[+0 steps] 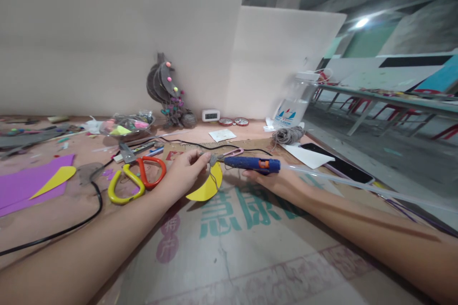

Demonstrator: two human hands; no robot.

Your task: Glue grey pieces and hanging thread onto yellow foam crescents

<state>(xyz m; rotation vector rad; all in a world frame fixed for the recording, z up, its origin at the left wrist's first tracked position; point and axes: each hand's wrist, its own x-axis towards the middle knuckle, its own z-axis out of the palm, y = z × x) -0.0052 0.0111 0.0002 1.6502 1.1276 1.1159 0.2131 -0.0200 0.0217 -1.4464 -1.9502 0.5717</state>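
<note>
Between thumb and fingers, my left hand [189, 167] pinches a small grey piece [213, 159] with grey string on it. A yellow crescent cutout [206, 189] hangs just below that piece, above the printed cardboard. My right hand [274, 182] is wrapped round a blue glue gun [252, 164], held level, with its nozzle pointing left at the grey piece. A long clear glue stick [336, 182] extends from the gun's rear end to the right. Whether the nozzle touches the grey piece cannot be made out.
Scissors with red and yellow handles [126, 191] lie left of my left hand, beside a black cable [98, 200]. Purple sheets [32, 186] are far left. A grey yarn bundle [288, 135], a phone [338, 164] and a clear bottle [294, 102] stand or lie at the right.
</note>
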